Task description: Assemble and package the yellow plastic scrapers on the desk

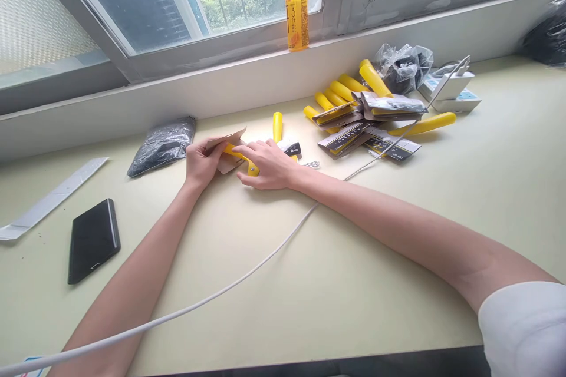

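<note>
Fingers of the left hand (202, 163) pinch a folded brown card (227, 165) with a yellow tool (252, 168) partly between its flaps, while the right hand (275, 166), thumb and index finger apart, covers the tool, its grip impossible to tell, left of the piled yellow-handled tools (341, 91).

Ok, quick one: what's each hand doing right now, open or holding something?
Left hand: closed, holding the brown card.
Right hand: fingers partly spread at the yellow tool; firm grip can't be told.
</note>
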`<state>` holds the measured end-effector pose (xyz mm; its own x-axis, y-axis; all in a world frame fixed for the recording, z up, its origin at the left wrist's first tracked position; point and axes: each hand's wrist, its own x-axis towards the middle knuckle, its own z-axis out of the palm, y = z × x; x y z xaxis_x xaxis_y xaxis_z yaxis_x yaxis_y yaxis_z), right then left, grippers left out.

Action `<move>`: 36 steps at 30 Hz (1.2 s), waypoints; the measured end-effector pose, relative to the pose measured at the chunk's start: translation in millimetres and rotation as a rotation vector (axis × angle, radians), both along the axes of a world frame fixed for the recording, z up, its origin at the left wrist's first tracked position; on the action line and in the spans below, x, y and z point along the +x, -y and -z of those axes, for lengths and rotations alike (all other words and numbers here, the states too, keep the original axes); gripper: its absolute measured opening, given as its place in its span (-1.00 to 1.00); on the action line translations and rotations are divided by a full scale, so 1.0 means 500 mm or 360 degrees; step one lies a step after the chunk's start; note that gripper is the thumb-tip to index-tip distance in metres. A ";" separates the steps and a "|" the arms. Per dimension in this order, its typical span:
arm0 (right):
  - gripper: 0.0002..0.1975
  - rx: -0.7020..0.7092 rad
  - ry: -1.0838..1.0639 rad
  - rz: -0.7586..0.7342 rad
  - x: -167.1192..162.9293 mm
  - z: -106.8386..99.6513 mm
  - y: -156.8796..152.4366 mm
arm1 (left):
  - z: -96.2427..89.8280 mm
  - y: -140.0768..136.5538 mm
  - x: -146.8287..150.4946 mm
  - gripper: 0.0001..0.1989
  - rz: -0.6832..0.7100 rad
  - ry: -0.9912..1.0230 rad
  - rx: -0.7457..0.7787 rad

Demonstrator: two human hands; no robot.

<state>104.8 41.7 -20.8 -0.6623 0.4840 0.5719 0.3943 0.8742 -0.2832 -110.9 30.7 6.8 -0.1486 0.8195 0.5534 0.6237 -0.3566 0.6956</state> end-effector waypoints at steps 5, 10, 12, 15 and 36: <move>-0.36 0.0018 -0.0073 -0.0089 0.001 0.002 -0.004 | 0.009 -0.017 -0.025 -0.71 -0.0121 0.0226 -0.0141; -0.30 -0.0046 -0.0104 -0.0266 0.004 0.001 -0.006 | 0.017 -0.030 -0.047 -0.69 -0.0133 0.0492 -0.0175; -0.29 -0.0072 -0.0147 -0.0351 0.005 0.001 -0.007 | 0.017 -0.031 -0.050 -0.68 -0.0116 0.0576 -0.0203; -0.35 -0.0136 -0.0245 -0.0521 0.007 0.002 -0.010 | 0.014 -0.030 -0.050 -0.67 -0.0104 0.0632 -0.0233; -0.06 -0.0149 -0.0140 -0.0267 0.002 -0.003 -0.008 | 0.001 -0.007 -0.033 -0.61 0.0157 0.0458 -0.0343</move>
